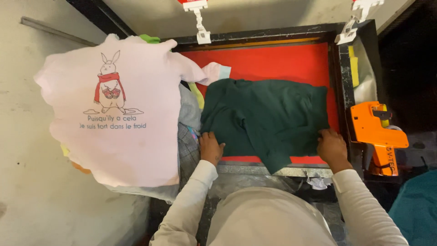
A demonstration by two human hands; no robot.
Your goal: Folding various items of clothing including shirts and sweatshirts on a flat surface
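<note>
A dark green garment lies folded on a red board set in a black frame. My left hand presses on the garment's near left edge, fingers on the cloth. My right hand rests on its near right corner by the frame. Both arms wear cream long sleeves. Whether the fingers pinch the cloth or only lie flat on it I cannot tell.
A pink top with a rabbit print tops a pile of clothes on the left. An orange tagging gun sits right of the frame. Two white clips hang above. Teal cloth lies at lower right.
</note>
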